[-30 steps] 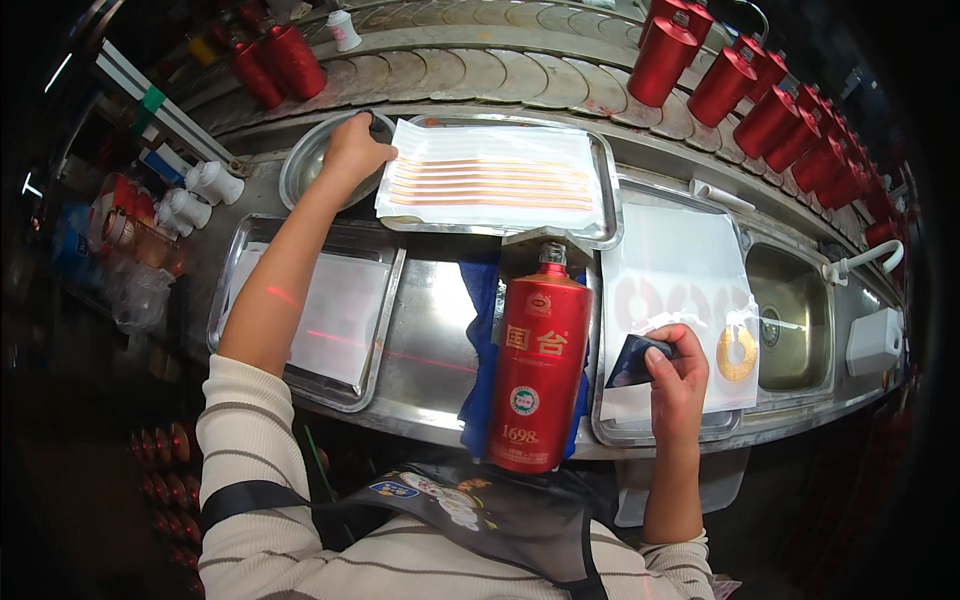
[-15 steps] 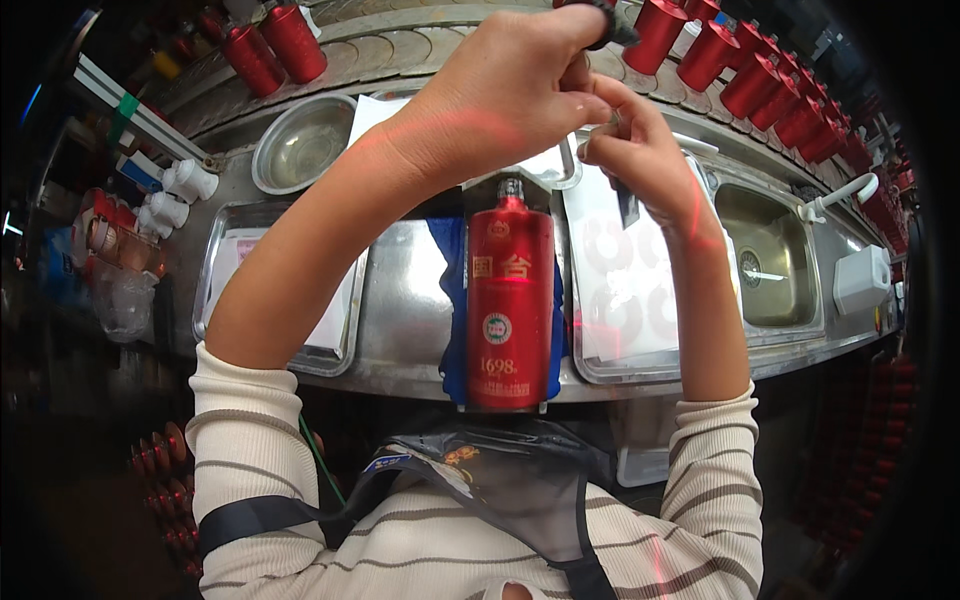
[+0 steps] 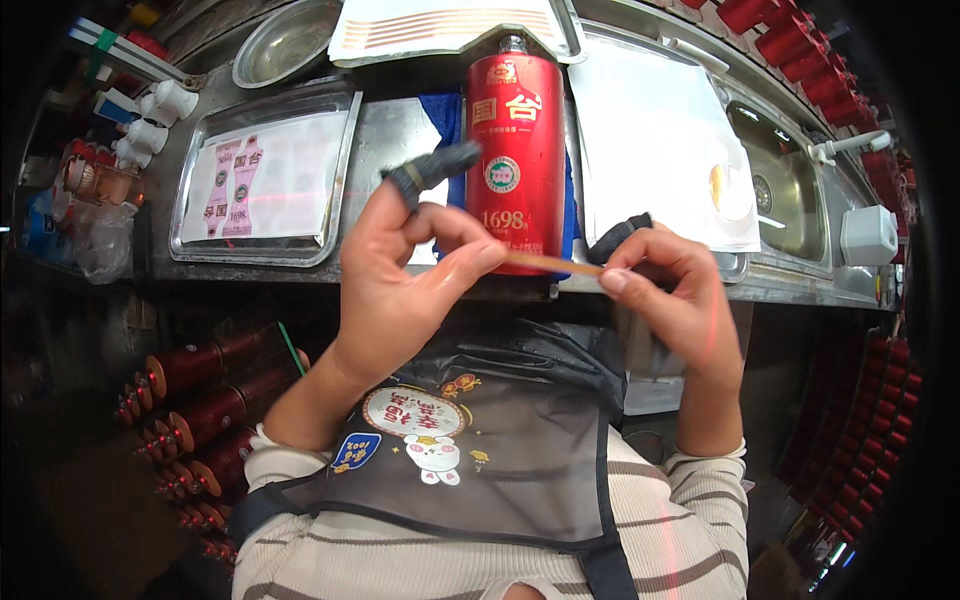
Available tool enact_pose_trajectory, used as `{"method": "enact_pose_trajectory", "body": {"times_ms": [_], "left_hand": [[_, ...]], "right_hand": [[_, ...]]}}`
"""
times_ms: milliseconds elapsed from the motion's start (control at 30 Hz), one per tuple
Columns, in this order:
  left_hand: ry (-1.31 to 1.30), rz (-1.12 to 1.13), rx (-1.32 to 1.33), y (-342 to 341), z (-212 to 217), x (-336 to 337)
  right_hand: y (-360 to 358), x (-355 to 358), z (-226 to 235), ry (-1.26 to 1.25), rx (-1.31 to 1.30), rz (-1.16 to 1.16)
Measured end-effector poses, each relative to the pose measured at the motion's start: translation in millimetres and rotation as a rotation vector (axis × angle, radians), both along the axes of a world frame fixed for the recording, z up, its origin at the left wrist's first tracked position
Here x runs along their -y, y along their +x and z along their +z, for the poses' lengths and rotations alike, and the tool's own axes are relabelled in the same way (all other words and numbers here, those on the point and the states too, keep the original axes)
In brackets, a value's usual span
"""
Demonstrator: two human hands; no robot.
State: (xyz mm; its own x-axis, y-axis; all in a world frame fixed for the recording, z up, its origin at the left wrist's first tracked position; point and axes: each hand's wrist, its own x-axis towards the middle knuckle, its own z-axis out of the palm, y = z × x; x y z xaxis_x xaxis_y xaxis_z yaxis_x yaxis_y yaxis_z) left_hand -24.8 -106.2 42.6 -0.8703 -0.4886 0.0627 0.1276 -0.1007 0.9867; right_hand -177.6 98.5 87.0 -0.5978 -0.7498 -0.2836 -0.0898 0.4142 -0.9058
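A thin gold strip [image 3: 555, 264] is stretched between my two hands, across the lower end of a red bottle [image 3: 515, 140]. My left hand [image 3: 395, 290] pinches its left end between thumb and finger. At the strip's right end, my right hand [image 3: 690, 300] pinches it the same way. Black finger covers [image 3: 430, 175] are on some fingers of both hands. The bottle lies on its back on a blue cloth [image 3: 437, 112], its dark neck pointing away from me. Gold lettering and a round white-green emblem mark its front.
Beyond the bottle lies a sheet with gold stripes [image 3: 445, 30]. To the left are a tray [image 3: 350, 150] with pink printed decals and a round metal bowl [image 3: 285, 45]. White sheets [image 3: 650, 130], a sink [image 3: 765, 205] and a white jug [image 3: 868, 236] are on the right.
Both hands have come down and toward me from beyond the bottle, and moved apart. The gold strip now shows between them. My view has shifted, so the bottle appears higher.
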Motion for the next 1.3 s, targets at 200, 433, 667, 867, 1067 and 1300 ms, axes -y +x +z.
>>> {"method": "enact_pose_trajectory", "body": {"times_ms": [200, 433, 667, 867, 1067, 1300], "left_hand": [[0.139, 0.119, 0.075, 26.4, -35.7, -4.2], [0.148, 0.121, 0.042, 18.6, -56.7, 5.0], [0.164, 0.097, 0.075, 15.3, -64.9, 1.7], [0.148, 0.104, 0.101, 12.6, -67.1, 1.2], [0.107, 0.095, 0.097, 11.6, -69.6, 0.2], [0.108, 0.096, 0.117, 11.3, -69.9, 2.1]], "right_hand": [[26.6, 12.4, -25.1, 0.012, -0.103, -0.068], [28.2, 20.9, -34.0, 0.014, -0.171, -0.108], [28.5, 22.7, -35.8, 0.019, -0.158, -0.137], [28.4, 22.2, -37.6, 0.023, -0.219, -0.120], [27.2, 21.3, -40.3, 0.039, -0.236, -0.116], [28.9, 24.8, -38.2, 0.018, -0.275, -0.101]]}}
